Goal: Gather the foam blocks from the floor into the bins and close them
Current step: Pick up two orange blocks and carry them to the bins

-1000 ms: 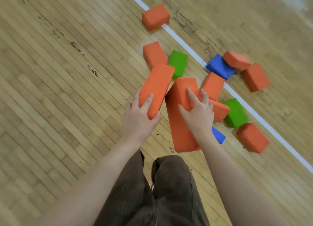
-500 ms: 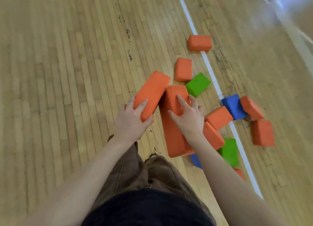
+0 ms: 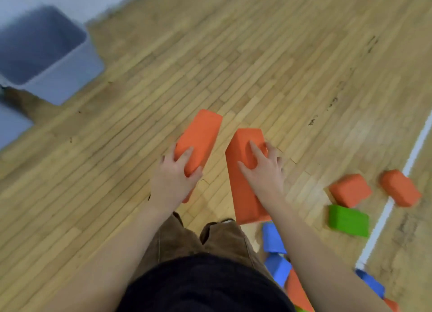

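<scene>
While the person stands on the wooden floor (image 3: 257,66), each hand carries one long orange foam block above it. At about 10 o'clock from centre frame, the left hand (image 3: 174,178) grips the left orange block (image 3: 198,138), thumb on top and fingers curled under. Just beside it, the right hand (image 3: 261,171) grips the right orange block (image 3: 243,178), fingers spread over its top face. An open grey bin (image 3: 49,54) sits at 10 o'clock, well apart. Loose blocks lie at 4 o'clock: two small orange blocks (image 3: 350,190), a green block (image 3: 348,220) and blue blocks (image 3: 272,238), near a white floor line (image 3: 383,218).
</scene>
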